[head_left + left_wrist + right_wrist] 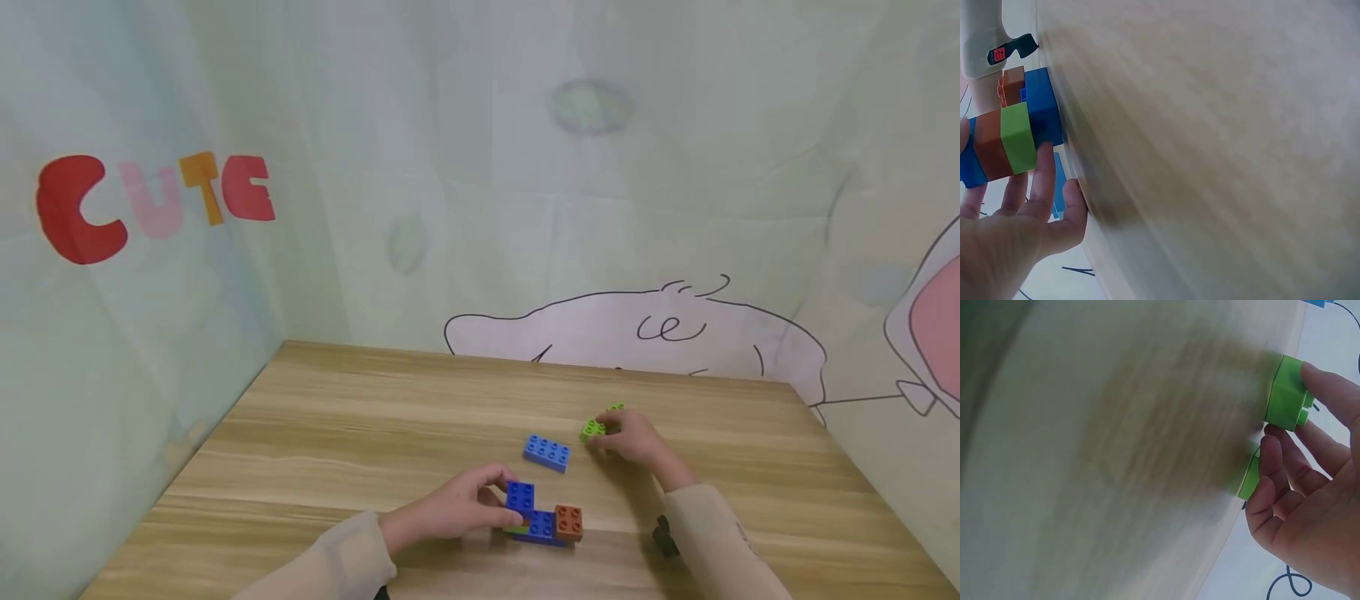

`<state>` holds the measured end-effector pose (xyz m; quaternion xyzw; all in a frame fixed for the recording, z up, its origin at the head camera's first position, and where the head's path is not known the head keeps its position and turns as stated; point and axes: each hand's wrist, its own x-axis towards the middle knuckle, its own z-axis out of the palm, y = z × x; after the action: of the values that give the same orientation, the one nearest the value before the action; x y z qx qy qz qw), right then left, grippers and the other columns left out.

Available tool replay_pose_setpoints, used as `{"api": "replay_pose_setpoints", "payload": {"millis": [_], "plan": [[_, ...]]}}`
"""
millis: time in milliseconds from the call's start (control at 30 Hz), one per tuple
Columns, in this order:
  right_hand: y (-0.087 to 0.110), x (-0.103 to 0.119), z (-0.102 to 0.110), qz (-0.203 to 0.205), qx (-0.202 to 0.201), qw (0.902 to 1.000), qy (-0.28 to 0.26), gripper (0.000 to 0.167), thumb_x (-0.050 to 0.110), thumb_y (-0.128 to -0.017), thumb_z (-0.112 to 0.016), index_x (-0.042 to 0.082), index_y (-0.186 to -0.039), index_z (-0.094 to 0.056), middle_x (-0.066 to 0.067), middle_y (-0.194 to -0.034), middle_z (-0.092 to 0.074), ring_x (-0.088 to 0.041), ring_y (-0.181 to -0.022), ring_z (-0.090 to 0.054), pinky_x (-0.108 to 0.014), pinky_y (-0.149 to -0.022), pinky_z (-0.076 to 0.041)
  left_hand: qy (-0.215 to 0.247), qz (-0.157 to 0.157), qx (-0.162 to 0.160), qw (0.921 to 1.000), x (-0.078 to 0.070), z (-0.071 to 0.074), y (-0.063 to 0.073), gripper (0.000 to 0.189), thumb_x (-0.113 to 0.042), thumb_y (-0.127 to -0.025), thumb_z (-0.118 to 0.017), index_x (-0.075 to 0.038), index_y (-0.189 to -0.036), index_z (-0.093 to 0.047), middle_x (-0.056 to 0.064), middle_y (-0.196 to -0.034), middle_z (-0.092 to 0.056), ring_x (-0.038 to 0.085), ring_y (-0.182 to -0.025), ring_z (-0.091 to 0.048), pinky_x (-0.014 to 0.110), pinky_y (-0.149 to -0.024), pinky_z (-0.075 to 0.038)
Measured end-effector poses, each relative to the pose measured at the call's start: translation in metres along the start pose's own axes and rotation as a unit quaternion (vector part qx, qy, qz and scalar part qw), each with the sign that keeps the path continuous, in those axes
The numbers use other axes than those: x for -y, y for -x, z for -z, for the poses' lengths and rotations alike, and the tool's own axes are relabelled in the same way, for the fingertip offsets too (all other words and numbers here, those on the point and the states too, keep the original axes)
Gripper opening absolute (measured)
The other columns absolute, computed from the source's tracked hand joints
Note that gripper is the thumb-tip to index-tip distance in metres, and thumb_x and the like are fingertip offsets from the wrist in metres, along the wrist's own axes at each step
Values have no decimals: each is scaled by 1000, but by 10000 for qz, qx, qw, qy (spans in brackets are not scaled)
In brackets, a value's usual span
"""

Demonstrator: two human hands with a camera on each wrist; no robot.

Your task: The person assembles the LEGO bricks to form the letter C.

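My left hand (461, 504) grips a built stack of toy bricks (542, 527) near the front of the table. In the left wrist view the stack has a blue base brick (1044, 109), then a green brick (1017, 137), a brown brick (991, 145) and a blue one on top; another brown brick (568, 522) sits on the base's other end. Farther back, my right hand (636, 437) pinches a small lime-green brick (1286, 394) between thumb and fingers, at the table surface. A second lime-green brick (1249, 481) lies just beyond, partly hidden by the fingers.
A lighter blue eight-stud brick (547, 452) lies on the wooden table (360, 417) between the two hands. Behind the table hangs a printed curtain (450, 167) with cartoon drawings and coloured letters.
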<state>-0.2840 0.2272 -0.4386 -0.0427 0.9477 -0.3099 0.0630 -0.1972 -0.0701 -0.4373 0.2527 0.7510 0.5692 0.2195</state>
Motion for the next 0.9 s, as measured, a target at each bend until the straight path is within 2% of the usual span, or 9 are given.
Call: {"api": "replay_pose_setpoints", "payload": {"millis": [567,900], "plan": [[3,1,4,20,-65,10000,-12,46,24,-85,-72,0,-123,-61,-14,-108,-64,-23,-92,-58,-38,-79,-51,-29,-37,-7,10000,0,0,0,24,-11,-85,-73,-9,-106,-62,4,-105,-60,19,-89,-64,24,-78,-52],[9,5,13,226,-230,9988,-375,44,25,-85,-71,2,-122,-62,-10,-106,-63,-21,-90,-59,-35,-76,-52,-24,-85,2,10000,0,0,0,23,-11,-85,-73,-8,-105,-61,4,-105,-61,19,-88,-64,24,-78,-52]]}}
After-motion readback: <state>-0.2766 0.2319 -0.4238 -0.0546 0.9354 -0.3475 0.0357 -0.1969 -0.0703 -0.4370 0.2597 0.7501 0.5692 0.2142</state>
